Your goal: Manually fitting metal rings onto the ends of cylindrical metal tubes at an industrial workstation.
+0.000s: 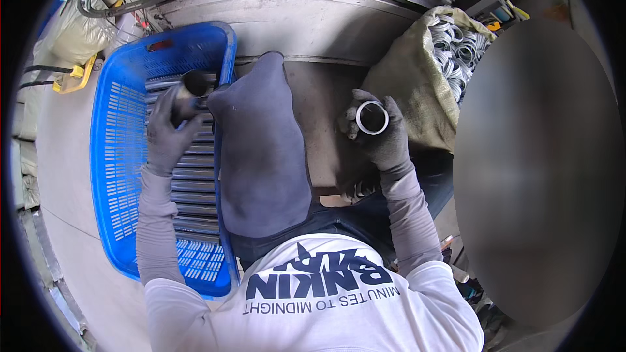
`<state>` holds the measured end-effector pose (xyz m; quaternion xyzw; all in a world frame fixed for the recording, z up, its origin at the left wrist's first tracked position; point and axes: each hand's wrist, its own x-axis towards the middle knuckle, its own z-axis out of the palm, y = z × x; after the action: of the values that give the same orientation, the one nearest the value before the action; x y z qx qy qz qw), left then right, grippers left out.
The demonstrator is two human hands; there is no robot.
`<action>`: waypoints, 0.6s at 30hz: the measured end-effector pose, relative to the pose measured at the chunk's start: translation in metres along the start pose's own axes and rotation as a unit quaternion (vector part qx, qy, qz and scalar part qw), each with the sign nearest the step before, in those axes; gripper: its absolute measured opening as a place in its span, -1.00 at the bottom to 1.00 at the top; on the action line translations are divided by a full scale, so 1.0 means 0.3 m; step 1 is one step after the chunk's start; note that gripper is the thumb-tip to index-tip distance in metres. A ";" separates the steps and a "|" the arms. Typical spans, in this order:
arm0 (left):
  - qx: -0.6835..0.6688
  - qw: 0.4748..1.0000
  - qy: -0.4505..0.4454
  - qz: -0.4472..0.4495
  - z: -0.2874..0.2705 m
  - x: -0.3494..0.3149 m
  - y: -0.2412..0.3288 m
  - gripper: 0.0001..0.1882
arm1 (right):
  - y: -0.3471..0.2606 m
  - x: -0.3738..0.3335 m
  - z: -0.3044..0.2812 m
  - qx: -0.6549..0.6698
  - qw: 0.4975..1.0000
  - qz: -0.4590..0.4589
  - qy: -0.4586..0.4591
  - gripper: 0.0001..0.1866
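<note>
Grey knitted gloves cover both my hands. On the left, over the blue plastic basket (117, 150), my left hand (168, 127) is closed around a short tube (194, 83) with a dark open end, smeared by motion. Beneath it in the basket lie dark metal tubes (195, 189), side by side in a row. At the right, my right hand (385, 137) grips a silvery metal ring (386, 119), its round opening facing up. The ring's inside looks dark, and I cannot tell how deep it goes.
An olive woven sack (411, 72) full of silvery rings (460, 49) stands at the right. Grey cloth (264, 156) covers my left thigh beside the basket. Across the far side runs a metal machine bed (280, 19). A yellow plug (77, 73) with black cables sits at far left.
</note>
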<state>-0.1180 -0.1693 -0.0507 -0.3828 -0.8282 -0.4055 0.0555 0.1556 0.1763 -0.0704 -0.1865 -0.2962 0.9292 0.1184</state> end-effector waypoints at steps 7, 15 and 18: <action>0.147 0.939 -0.158 0.267 0.254 0.121 0.629 -0.41 | 0.032 0.002 0.002 -0.502 0.807 -0.304 0.072 -0.67; 0.173 0.910 -0.316 0.205 0.436 0.108 0.652 -0.25 | 0.023 -0.044 0.011 -0.409 0.851 -0.313 0.098 -0.60; 0.180 0.904 -0.325 0.210 0.456 0.119 0.668 -0.25 | 0.015 -0.034 -0.029 -0.463 0.812 -0.346 0.088 -0.57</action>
<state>0.0230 0.0252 -0.0013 -0.6416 -0.7600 -0.0813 -0.0650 0.1679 0.1736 -0.0769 -0.1854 -0.7244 0.5598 0.3571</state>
